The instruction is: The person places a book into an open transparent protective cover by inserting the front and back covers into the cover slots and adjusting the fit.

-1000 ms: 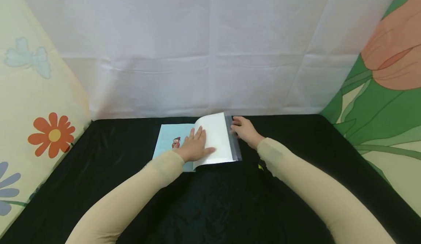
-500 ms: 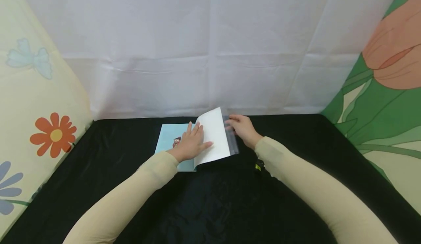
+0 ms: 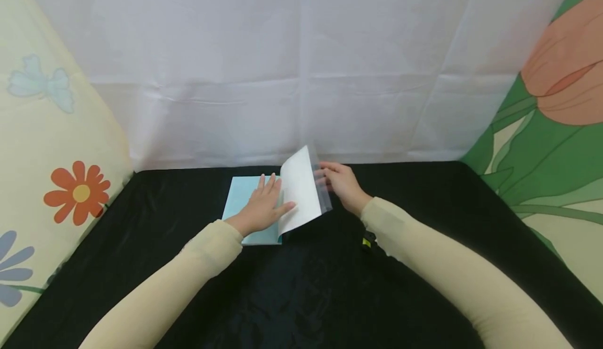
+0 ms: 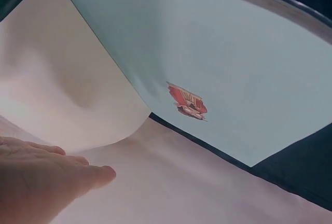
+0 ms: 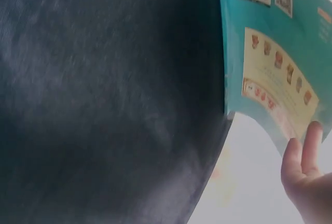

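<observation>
A thin book (image 3: 256, 234) lies open on the black cloth, its light blue page (image 4: 233, 79) at left bearing a small printed figure (image 4: 188, 102). Its white leaf (image 3: 299, 192) stands tilted up at right, edged by a clear plastic flap (image 3: 321, 184). My left hand (image 3: 264, 205) spreads straight fingers over the blue page near the fold, thumb toward the white leaf. Behind the flap, my right hand (image 3: 346, 187) has its fingers extended, seen through the plastic. In the right wrist view its fingertips (image 5: 313, 133) touch the teal printed back cover (image 5: 275, 73).
Black cloth (image 3: 301, 291) covers the table. A white sheet (image 3: 301, 66) hangs behind it. Flowered fabric walls (image 3: 75, 145) stand at the sides. A small black and yellow-green thing (image 3: 366, 243) shows under the right wrist.
The white leaf with its clear flap has risen and swung leftward, and my right hand has moved left with it. My left hand has slid left onto the blue page.
</observation>
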Action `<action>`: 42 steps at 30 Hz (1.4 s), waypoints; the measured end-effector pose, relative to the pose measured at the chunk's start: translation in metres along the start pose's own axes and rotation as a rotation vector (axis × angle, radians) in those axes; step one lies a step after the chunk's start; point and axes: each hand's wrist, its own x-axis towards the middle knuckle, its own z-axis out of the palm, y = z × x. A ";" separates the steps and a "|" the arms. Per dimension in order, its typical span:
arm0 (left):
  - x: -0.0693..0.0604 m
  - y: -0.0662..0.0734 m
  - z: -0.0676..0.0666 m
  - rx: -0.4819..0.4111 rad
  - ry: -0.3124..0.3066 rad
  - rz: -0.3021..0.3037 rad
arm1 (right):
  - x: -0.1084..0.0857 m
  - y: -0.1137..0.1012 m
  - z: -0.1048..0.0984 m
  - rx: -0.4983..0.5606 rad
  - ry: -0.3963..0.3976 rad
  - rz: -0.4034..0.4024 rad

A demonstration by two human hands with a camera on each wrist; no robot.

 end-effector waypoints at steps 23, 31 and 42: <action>-0.006 -0.007 -0.021 -0.113 0.090 -0.024 | -0.016 0.000 0.027 -0.007 -0.216 -0.141; -0.008 -0.003 -0.026 -0.165 0.161 -0.040 | -0.024 0.006 0.040 -0.095 -0.301 -0.147; -0.016 0.005 -0.042 -0.294 0.264 -0.061 | -0.033 0.013 0.056 -0.158 -0.408 -0.144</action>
